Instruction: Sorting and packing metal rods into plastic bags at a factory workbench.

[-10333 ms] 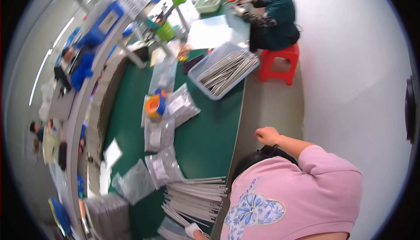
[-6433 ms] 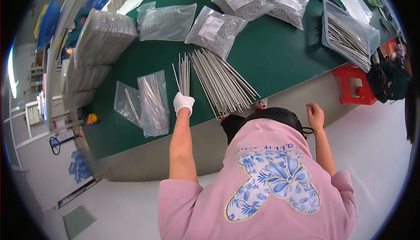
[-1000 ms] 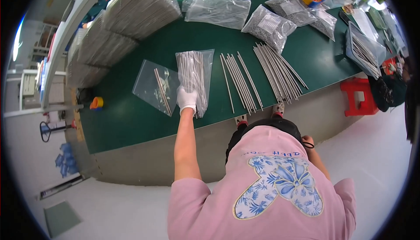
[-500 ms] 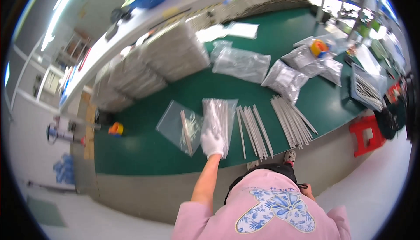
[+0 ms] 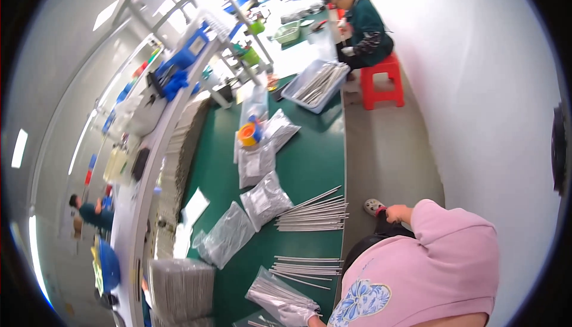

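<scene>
My left hand point(image 5: 298, 317), in a white glove, lies on a clear plastic bag point(image 5: 262, 280) of thin grey rods at the table's near edge. Its fingers look laid out flat over the bag, though they are partly cut off by the lower frame edge. My bare right hand point(image 5: 400, 214) hangs beside my waist, away from the table, its fingers curled in. Whatever it may hold is hidden. Loose grey rods point(image 5: 307, 265) lie just beyond the bag, and a larger bunch of rods point(image 5: 313, 215) lies farther along.
Silvery filled bags point(image 5: 265, 200), an empty-looking clear bag point(image 5: 225, 234) and an orange tape roll point(image 5: 249, 134) lie on the green table point(image 5: 322, 160). A blue bin point(image 5: 290, 91) holds more rods. Beyond, a person sits on a red stool point(image 5: 382, 82). Stacked grey sheets point(image 5: 182, 288) stand left.
My view has swung to the right, bringing the blue bin and the seated person into fuller sight. My left hand stays on the bag, now near the lower edge.
</scene>
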The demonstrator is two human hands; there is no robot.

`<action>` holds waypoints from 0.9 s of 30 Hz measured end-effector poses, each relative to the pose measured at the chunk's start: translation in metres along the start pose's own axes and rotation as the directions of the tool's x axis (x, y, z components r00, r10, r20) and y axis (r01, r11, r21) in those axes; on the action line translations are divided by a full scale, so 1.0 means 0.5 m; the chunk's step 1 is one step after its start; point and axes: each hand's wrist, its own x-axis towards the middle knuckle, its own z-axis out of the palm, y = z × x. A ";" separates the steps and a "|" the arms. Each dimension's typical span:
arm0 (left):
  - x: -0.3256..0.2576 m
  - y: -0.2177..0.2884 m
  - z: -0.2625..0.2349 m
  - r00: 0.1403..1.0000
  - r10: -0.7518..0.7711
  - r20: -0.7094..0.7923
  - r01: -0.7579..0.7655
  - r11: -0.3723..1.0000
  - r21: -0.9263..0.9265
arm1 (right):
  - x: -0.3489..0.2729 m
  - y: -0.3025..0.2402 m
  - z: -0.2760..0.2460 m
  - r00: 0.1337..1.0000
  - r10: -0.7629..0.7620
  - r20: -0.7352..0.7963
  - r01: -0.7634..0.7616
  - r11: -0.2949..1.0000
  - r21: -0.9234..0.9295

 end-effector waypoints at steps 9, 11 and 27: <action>-0.069 -0.040 0.015 0.971 0.148 -0.190 -0.184 0.964 -0.192 | -0.061 0.113 0.059 0.984 0.157 0.080 -0.157 0.988 -0.009; -0.103 -0.039 -0.008 0.952 0.232 -0.198 -0.261 0.956 -0.135 | -0.080 0.118 0.051 0.982 0.181 0.055 -0.179 0.983 -0.041; -0.110 -0.011 -0.008 0.930 -0.115 -0.350 0.018 0.963 -0.269 | -0.055 -0.053 -0.115 0.956 -0.199 -0.215 0.194 0.980 -0.044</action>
